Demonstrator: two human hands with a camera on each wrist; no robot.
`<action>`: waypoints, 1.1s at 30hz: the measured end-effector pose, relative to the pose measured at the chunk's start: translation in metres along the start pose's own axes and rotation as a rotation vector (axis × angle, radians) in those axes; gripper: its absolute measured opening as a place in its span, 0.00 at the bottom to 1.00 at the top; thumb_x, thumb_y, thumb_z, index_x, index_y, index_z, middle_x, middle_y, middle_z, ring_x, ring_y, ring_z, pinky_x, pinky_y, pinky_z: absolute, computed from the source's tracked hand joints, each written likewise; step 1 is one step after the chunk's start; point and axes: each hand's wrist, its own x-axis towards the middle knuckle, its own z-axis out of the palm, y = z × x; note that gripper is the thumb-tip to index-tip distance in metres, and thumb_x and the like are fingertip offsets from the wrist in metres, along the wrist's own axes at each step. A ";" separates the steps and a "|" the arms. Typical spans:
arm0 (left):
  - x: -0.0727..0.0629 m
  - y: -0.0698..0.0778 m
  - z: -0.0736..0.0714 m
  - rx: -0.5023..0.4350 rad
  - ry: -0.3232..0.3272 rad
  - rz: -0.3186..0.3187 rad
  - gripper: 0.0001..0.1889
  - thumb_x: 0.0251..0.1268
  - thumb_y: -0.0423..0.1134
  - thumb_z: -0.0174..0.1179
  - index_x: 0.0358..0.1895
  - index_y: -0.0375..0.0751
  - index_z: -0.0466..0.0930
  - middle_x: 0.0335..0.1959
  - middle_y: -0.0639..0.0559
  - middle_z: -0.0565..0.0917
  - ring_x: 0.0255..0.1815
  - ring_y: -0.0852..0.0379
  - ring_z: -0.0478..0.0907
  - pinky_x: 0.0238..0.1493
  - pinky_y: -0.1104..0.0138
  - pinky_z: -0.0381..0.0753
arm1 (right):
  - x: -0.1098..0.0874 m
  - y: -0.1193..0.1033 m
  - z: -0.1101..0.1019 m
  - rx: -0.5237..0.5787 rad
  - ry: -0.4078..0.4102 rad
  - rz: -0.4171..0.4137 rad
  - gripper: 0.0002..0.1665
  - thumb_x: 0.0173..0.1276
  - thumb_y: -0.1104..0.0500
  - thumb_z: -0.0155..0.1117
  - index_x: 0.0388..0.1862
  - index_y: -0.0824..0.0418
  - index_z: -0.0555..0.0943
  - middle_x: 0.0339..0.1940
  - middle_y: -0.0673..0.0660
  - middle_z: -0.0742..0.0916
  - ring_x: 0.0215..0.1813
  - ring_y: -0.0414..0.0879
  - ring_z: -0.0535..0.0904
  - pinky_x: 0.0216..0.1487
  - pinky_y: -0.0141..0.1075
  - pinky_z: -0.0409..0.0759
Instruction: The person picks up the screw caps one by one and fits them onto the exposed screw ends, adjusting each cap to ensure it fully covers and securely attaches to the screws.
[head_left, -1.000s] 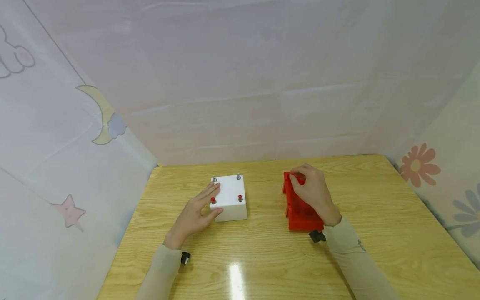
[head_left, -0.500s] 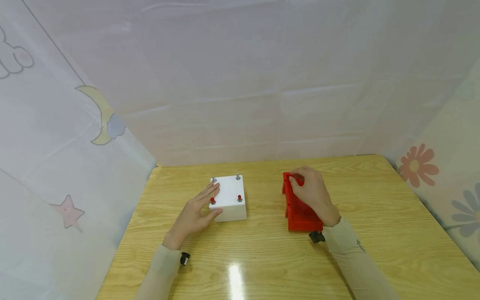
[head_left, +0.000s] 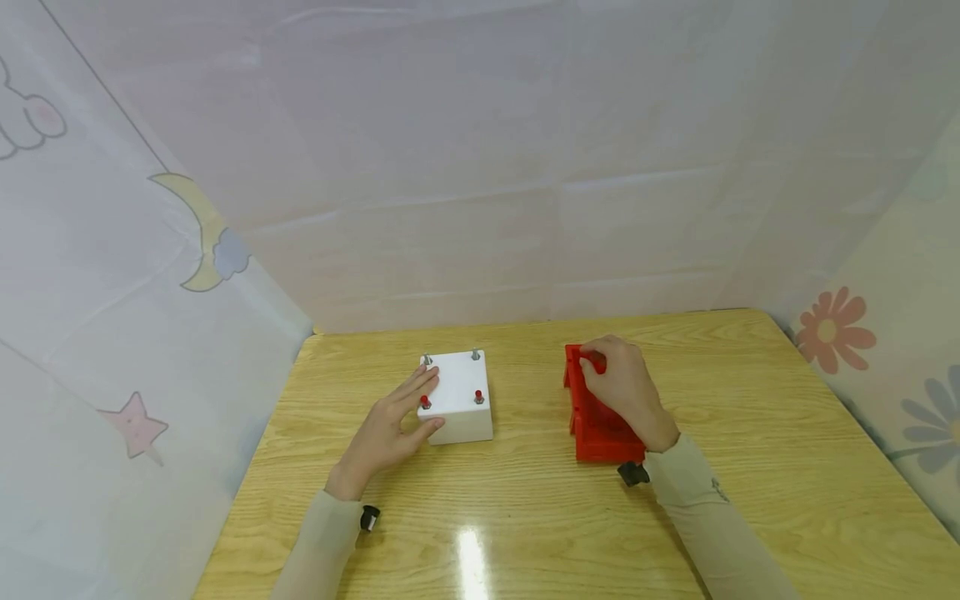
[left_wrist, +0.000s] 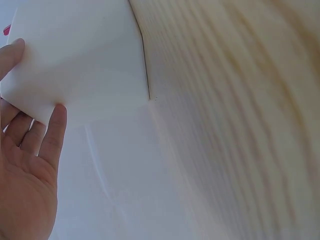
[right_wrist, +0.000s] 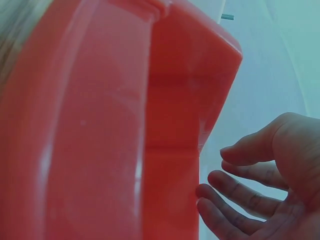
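A white box (head_left: 459, 387) stands on the wooden table, with upright metal studs at its top corners. The near two studs carry red caps (head_left: 478, 395); the far two (head_left: 476, 354) are bare metal. My left hand (head_left: 386, 431) rests on the box's left side, fingers reaching onto the top and thumb against the front face. To the right is a red plastic bin (head_left: 609, 450), partly hidden under my right hand (head_left: 624, 379). That hand hovers at the bin with loosely bent fingers, thumb tip close to the index finger; nothing shows between them in the right wrist view.
The wooden table (head_left: 517, 525) runs back to a pale cloth backdrop (head_left: 525, 208). Printed side walls stand left and right of it. A strip of bare tabletop separates the white box from the red bin.
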 end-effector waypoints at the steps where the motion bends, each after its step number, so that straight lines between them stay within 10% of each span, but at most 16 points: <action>1: 0.000 0.000 0.000 0.003 0.003 0.003 0.36 0.73 0.45 0.72 0.80 0.40 0.71 0.83 0.50 0.69 0.86 0.45 0.61 0.85 0.62 0.61 | 0.000 0.000 0.000 -0.004 -0.007 0.002 0.13 0.73 0.65 0.67 0.53 0.70 0.89 0.51 0.68 0.90 0.50 0.63 0.87 0.51 0.58 0.91; 25: 0.000 -0.001 0.001 0.001 0.005 -0.001 0.36 0.73 0.45 0.72 0.79 0.40 0.71 0.83 0.51 0.68 0.86 0.46 0.61 0.85 0.62 0.61 | -0.003 0.007 0.007 -0.081 -0.199 0.118 0.23 0.76 0.64 0.64 0.66 0.72 0.81 0.65 0.72 0.85 0.60 0.65 0.84 0.61 0.63 0.87; 33: 0.000 -0.003 0.002 0.000 0.005 0.012 0.36 0.73 0.45 0.72 0.79 0.40 0.71 0.83 0.49 0.69 0.86 0.46 0.61 0.85 0.59 0.63 | -0.003 0.011 0.015 -0.111 -0.228 0.131 0.25 0.76 0.63 0.64 0.68 0.72 0.80 0.65 0.72 0.85 0.48 0.56 0.86 0.52 0.55 0.92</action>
